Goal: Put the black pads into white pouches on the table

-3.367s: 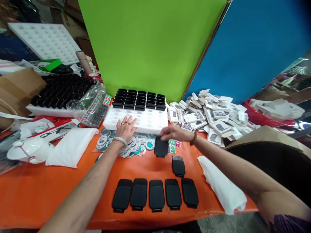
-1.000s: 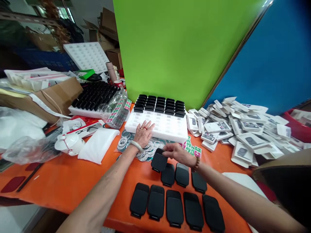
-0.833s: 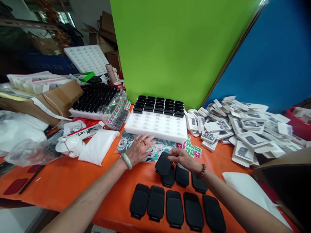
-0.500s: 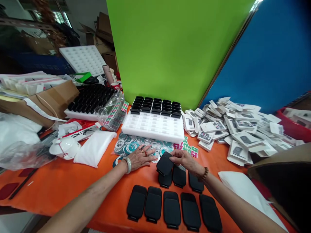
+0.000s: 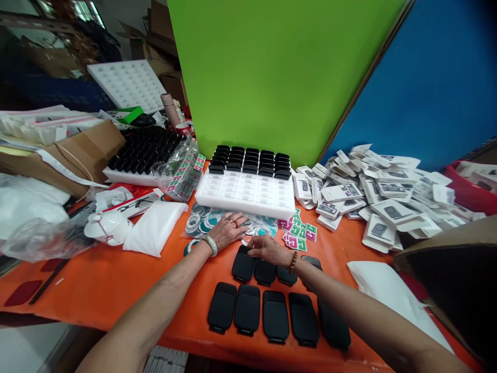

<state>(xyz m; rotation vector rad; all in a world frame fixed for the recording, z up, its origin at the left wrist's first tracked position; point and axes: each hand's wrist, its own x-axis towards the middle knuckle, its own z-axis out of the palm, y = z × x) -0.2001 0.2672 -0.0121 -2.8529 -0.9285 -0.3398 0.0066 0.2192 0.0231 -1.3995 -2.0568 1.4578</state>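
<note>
My left hand [image 5: 229,231], fingers stretched out, rests on a clear bag of round teal and white pieces [image 5: 202,221]. My right hand [image 5: 272,250] has its bent fingers on the top edge of a flat black device [image 5: 243,265] with rounded corners. That device lies at the left end of the farther row on the orange table. Beside it are more black devices [image 5: 265,273], partly covered by my right hand and forearm. Nearer to me runs a second row of the same devices [image 5: 276,317].
A white foam tray [image 5: 244,195] with upright black devices stands behind the bag. Green and pink stickers [image 5: 298,233] lie right of it. Opened white boxes [image 5: 382,207] pile up at the right. A white pouch [image 5: 155,228] lies left, before another filled foam tray [image 5: 134,178].
My right hand has moved left and lowered the black device from above another one onto the table at the row's left end. My left hand stays on the bag.
</note>
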